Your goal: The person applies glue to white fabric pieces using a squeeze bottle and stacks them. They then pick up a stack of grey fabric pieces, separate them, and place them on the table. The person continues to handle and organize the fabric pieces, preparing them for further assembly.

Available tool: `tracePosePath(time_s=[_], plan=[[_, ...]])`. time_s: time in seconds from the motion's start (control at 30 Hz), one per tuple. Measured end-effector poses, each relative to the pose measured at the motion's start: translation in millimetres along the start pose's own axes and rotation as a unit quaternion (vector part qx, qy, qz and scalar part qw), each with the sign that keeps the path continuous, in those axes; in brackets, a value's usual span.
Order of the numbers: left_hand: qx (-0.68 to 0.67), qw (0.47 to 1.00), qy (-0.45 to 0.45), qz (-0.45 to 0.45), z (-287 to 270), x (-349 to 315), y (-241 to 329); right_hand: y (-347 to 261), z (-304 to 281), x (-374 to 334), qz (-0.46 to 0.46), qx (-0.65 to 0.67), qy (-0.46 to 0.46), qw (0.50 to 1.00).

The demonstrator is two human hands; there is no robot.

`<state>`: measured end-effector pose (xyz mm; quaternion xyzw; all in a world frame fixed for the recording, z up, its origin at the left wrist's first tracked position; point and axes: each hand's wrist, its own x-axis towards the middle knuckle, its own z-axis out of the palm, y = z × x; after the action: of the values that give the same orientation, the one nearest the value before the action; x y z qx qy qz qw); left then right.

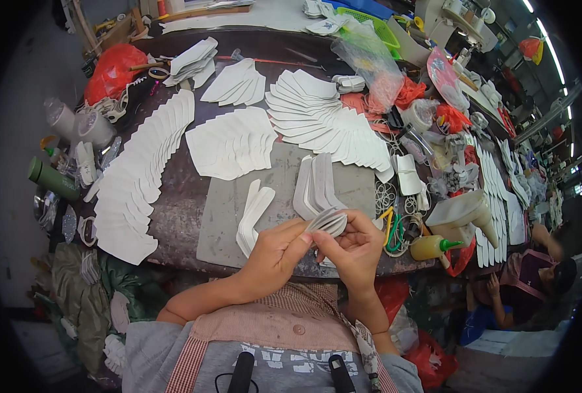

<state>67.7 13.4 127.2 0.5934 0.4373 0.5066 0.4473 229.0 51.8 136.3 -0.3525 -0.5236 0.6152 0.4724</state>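
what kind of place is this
Probably a shoe or leather-goods workshop. The worktable is covered in fanned rows of white cut pieces, both hands sort a small stack of pieces, and a yellow glue bottle stands by.

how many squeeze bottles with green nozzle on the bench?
1: a yellow squeeze bottle lying on its side at the bench's near right edge, right of the right hand. Clutter further right may hide others.

A dark round worktable (pixel 186 196) carries a grey mat (pixel 274 177) at centre and fanned white cut pieces (pixel 140 170) at nine o'clock.
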Motion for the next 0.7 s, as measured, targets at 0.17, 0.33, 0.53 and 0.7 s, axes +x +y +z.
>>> tracePosePath(time_s=[0.17,0.33,0.53,0.7], plan=[[-0.014,1.0,0.003,-0.026,0,-2,-7,2,-3,0,0.002,0.019,-0.022,1.0],[0.079,0.996,-0.015,-0.044,6,-5,-2,10,-1,-11,-0.051,-0.031,0.009,0.998],[-0.084,0.979,0.04,-0.182,-9,-36,-33,34,-19,-46,-0.042,-0.092,-0.065,0.993],[-0.136,0.967,0.136,-0.169,-42,-36,-40,22,-108,-17,0.016,-0.144,0.051,0.988]])
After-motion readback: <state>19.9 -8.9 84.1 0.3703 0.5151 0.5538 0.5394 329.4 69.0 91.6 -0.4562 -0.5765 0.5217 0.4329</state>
